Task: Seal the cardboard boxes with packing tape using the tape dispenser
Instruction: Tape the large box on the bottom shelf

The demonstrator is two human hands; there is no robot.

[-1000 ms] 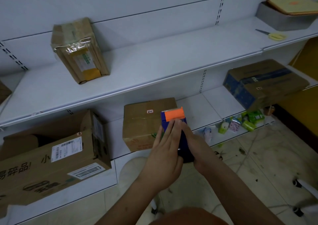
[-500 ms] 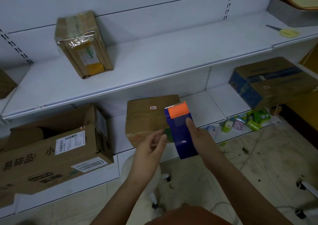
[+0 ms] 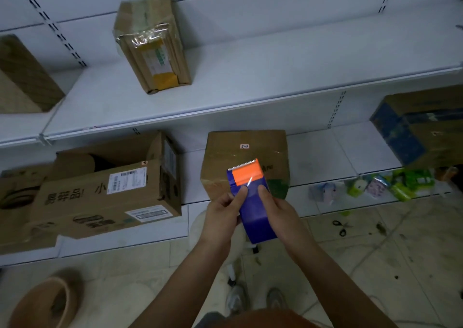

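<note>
White metal shelving (image 3: 250, 77) fills the background above a tiled floor (image 3: 400, 265). Both hands hold a blue tape dispenser (image 3: 253, 207) with an orange cutter head in front of a closed cardboard box (image 3: 245, 152) on the lower shelf. The right hand (image 3: 280, 215) grips the dispenser's body, while the left hand (image 3: 223, 215) pinches the tape end near the orange head. An open printed carton (image 3: 100, 192) sits to the left, and a taped box (image 3: 152, 41) stands on the upper shelf.
</note>
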